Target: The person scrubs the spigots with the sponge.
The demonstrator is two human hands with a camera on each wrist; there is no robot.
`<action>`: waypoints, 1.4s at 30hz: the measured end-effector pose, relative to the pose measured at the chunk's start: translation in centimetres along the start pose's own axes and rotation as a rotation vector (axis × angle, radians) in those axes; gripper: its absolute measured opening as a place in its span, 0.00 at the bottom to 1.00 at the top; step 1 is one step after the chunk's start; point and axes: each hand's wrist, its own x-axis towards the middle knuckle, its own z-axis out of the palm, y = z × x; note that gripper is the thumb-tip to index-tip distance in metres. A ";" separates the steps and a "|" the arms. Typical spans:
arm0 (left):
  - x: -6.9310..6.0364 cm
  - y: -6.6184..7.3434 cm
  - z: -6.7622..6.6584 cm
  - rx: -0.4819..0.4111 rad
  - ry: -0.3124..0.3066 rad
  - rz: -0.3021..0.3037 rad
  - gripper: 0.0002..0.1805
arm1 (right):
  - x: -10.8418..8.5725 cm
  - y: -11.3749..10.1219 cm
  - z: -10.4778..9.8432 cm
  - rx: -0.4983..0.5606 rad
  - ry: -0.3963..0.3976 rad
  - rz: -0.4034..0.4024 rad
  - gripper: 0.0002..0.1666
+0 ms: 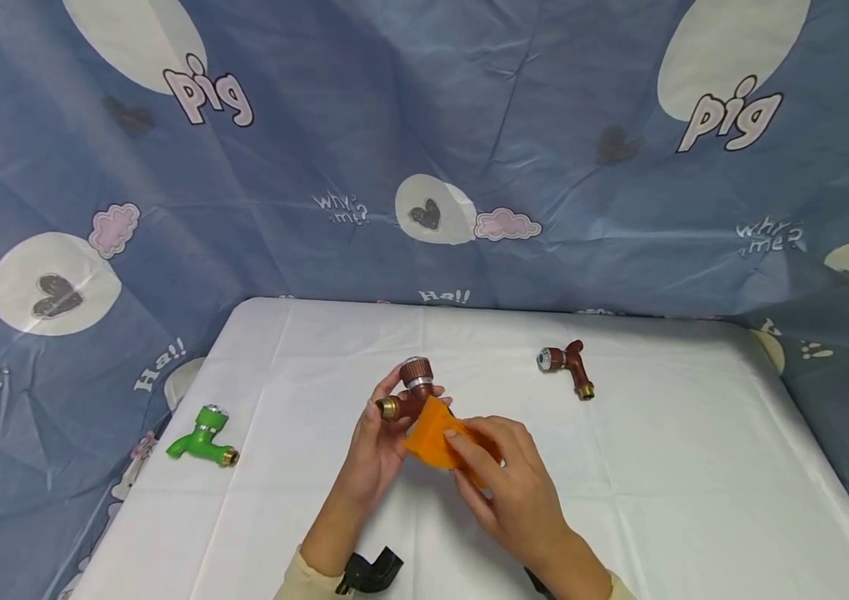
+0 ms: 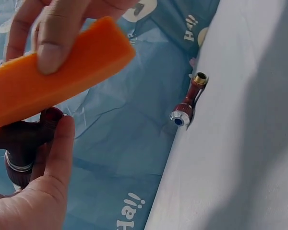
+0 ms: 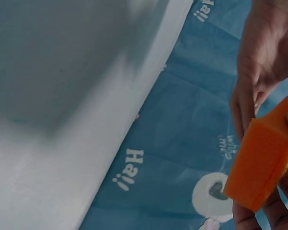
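Observation:
A brown faucet (image 1: 415, 388) with a brass threaded end and a ridged knob is held in my left hand (image 1: 373, 457) above the middle of the table. My right hand (image 1: 516, 481) pinches an orange sponge (image 1: 433, 435) between thumb and fingers, right against the faucet's lower side. In the left wrist view the sponge (image 2: 93, 60) lies over the faucet (image 2: 24, 136) and covers part of it. The right wrist view shows the sponge (image 3: 261, 163) in front, with the faucet hidden behind it.
A green faucet (image 1: 202, 437) lies on the white table (image 1: 304, 517) at the left. Another brown faucet (image 1: 571, 367) lies at the back right. Blue printed cloth (image 1: 364, 108) hangs behind the table. A black strap piece (image 1: 373, 572) shows by my left wrist.

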 end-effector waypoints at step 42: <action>-0.3 -0.3 0.3 0.010 0.019 -0.002 0.48 | 2.6 -2.3 0.3 0.138 0.160 -0.114 0.24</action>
